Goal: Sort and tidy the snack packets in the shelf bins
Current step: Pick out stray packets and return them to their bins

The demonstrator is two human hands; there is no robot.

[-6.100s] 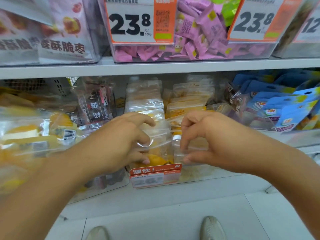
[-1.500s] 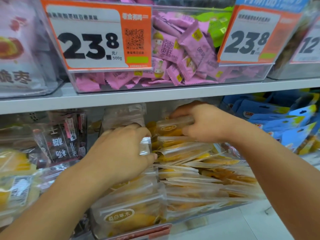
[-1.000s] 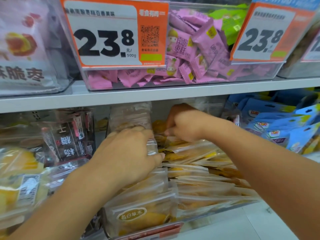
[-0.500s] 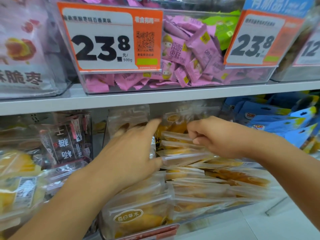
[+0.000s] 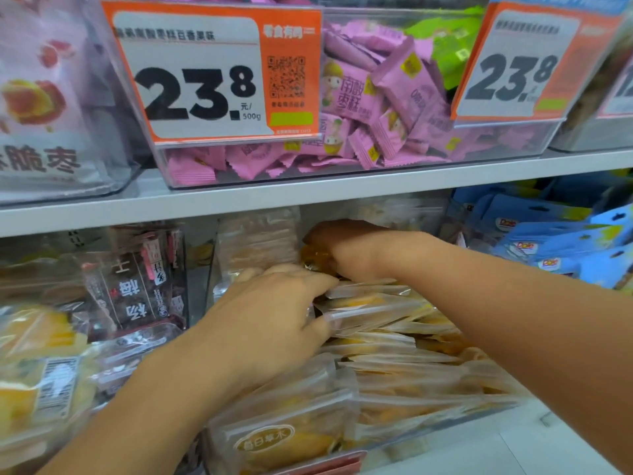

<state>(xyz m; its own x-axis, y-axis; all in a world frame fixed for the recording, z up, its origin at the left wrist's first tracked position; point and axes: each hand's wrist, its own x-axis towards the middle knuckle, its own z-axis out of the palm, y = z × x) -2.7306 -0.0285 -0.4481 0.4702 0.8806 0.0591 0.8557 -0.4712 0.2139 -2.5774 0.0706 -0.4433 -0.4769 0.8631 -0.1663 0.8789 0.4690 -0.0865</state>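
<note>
Reaching deeper than before, right hand (image 5: 346,250), left hand (image 5: 270,323) pressing mango packets (image 5: 373,305)

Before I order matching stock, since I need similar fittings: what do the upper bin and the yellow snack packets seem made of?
Upper bin: likely clear rigid acrylic or similar plastic; the pink sweets show through its glossy wall. Yellow snack packets: thin, soft plastic film, partly frosted, creased, with shiny highlights.

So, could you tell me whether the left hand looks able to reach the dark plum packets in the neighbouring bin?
Probably yes. The left hand rests on the clear mango packets, and the dark plum packets stand just to its left with nothing visibly blocking the open front of their bin.
</note>
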